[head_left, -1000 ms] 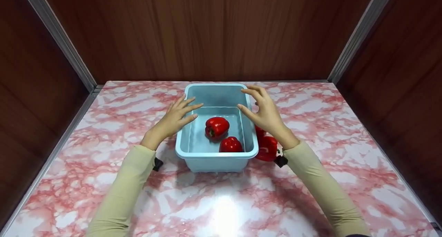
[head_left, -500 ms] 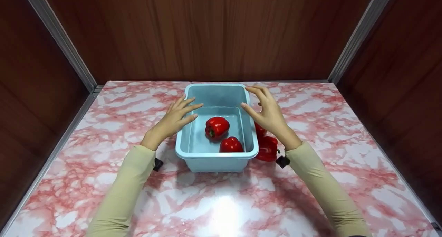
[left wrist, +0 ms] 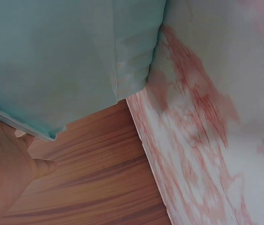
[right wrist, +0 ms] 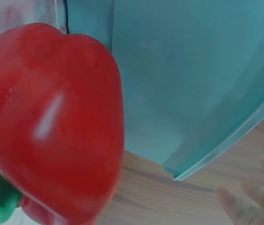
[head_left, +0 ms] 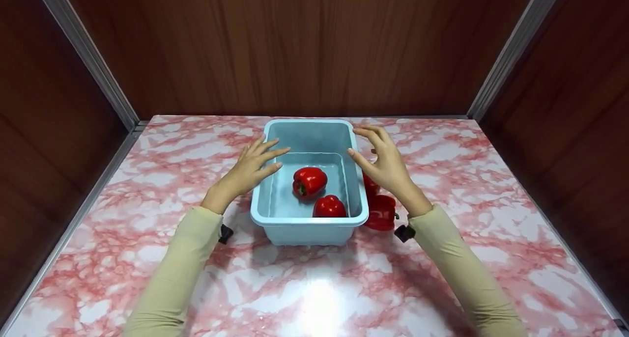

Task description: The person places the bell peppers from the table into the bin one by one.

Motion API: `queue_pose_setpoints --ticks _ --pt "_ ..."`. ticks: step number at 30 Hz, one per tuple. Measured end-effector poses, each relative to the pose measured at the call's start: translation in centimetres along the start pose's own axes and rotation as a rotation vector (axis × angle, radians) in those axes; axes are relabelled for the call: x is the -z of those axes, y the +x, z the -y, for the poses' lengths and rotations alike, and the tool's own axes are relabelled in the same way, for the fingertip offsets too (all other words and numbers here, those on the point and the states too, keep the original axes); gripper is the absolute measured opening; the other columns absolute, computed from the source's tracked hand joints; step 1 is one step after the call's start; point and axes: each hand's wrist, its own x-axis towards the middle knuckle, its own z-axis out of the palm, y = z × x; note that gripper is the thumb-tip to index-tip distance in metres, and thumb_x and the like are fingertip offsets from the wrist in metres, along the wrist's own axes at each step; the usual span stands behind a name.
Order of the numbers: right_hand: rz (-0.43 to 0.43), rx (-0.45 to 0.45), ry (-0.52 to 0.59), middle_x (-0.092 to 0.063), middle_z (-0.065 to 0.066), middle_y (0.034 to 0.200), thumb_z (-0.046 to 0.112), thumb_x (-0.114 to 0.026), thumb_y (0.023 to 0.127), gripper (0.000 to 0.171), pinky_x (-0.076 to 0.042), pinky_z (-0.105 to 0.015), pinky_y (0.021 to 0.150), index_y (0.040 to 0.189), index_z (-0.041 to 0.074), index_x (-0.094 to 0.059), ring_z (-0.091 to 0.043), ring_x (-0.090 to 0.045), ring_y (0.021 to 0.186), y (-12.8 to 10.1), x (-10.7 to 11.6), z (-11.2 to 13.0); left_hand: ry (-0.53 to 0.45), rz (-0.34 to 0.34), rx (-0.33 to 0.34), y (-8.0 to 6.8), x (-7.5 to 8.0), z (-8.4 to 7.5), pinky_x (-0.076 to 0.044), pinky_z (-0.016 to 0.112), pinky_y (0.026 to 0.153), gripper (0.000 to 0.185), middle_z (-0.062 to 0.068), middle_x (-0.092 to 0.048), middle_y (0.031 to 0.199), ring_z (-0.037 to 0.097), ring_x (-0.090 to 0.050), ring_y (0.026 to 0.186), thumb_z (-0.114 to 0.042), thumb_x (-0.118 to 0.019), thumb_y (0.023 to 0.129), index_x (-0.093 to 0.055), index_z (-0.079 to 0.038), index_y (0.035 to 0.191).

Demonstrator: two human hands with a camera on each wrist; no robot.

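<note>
Two spread hands, left hand (head_left: 245, 169) and right hand (head_left: 385, 162), flanking blue tub (head_left: 308, 229), apparently not gripping, peppers (head_left: 309, 181) inside.

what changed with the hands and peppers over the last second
The right hand drifted slightly right, off the blue tub's rim, holding nothing. The left hand, both peppers in the tub and the peppers beside it stayed put.
</note>
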Motion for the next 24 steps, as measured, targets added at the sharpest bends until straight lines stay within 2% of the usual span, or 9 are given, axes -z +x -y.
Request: queue_pose_setpoints --ticks 9,15,24 --pt "-0.025 0.012 0.010 -0.049 -0.005 0.129 0.040 -0.064 0.085 0.048 -0.051 -0.041 0.080 0.128 0.019 -0.056 -0.020 -0.050 0.115 -0.3 0.1 -0.5 -0.007 -0.002 0.003 0.0 0.0 0.0 0.002 0.062 0.108 0.049 0.002 -0.026 0.152 0.028 -0.001 0.143 -0.053 -0.040 0.093 -0.042 -0.035 0.139" --pt "-0.040 0.000 0.024 -0.050 -0.005 0.129 0.039 -0.064 0.085 0.046 -0.051 -0.042 0.080 0.126 0.018 -0.057 -0.020 -0.050 0.115 -0.5 0.3 -0.8 -0.011 -0.003 -0.005 0.0 -0.1 0.2 0.002 0.063 0.107 0.047 0.003 -0.025 0.152 0.031 -0.001 0.143 -0.046 -0.044 0.094 -0.042 -0.033 0.139" --pt "-0.051 0.003 0.010 -0.050 -0.009 0.128 0.037 -0.061 0.088 0.043 -0.052 -0.044 0.078 0.124 0.013 -0.058 -0.022 -0.051 0.114 -0.6 0.3 -1.2 -0.011 -0.007 0.009 0.0 -0.2 0.0 0.003 0.061 0.108 0.045 0.001 -0.026 0.152 0.028 -0.001 0.143 -0.045 -0.043 0.095 -0.042 -0.034 0.139"
